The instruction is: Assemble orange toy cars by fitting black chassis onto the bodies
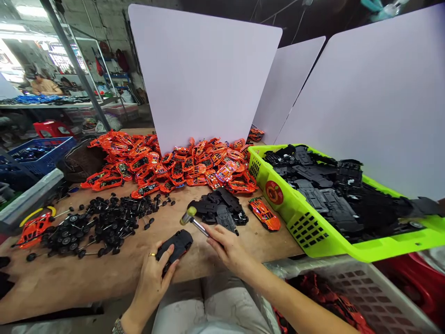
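Near the front edge of the table, my left hand (157, 265) grips a toy car (178, 245) lying with its black underside up; a trace of orange shows along its lower edge. My right hand (225, 245) is closed round the metal handle of a small mallet (190, 216). The mallet's yellowish head is raised just above and beyond the toy car, apart from it. Past the mallet lies a small pile of black car chassis (222, 208). An orange toy car (264, 214) stands right of that pile, wheels down.
Heaped wheel axles (104, 222) cover the left of the table. Orange car bodies (194, 164) pile up behind, against a white panel (208, 74). A lime-green basket (313, 232) of black chassis stands at right, above a white crate (378, 287). Another person (45, 86) sits far left.
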`<move>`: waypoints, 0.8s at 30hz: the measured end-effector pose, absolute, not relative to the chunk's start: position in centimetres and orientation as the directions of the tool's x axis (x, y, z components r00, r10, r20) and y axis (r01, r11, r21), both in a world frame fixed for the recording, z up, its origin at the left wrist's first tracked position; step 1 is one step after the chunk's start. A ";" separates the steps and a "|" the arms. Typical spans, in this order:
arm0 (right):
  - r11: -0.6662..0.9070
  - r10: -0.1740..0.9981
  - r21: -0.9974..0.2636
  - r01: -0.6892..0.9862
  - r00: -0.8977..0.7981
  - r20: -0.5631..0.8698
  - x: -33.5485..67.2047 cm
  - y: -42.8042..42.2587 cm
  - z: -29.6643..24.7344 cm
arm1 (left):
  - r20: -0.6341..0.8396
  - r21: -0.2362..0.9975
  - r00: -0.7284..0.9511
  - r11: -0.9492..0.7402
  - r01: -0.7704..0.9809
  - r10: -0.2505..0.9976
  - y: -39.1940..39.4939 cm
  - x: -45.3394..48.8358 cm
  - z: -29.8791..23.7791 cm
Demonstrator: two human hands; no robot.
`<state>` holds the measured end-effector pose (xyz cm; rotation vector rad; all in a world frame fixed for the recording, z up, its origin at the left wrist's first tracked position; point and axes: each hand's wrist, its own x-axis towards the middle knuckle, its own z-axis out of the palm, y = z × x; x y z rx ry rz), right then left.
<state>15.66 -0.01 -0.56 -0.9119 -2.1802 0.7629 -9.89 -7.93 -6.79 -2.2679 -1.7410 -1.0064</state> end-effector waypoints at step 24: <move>0.508 0.833 -0.612 0.605 -0.527 0.170 16.8 -2.9 -1.5 | 0.604 0.276 0.111 -0.337 0.900 0.790 -7.7 -9.5 -6.8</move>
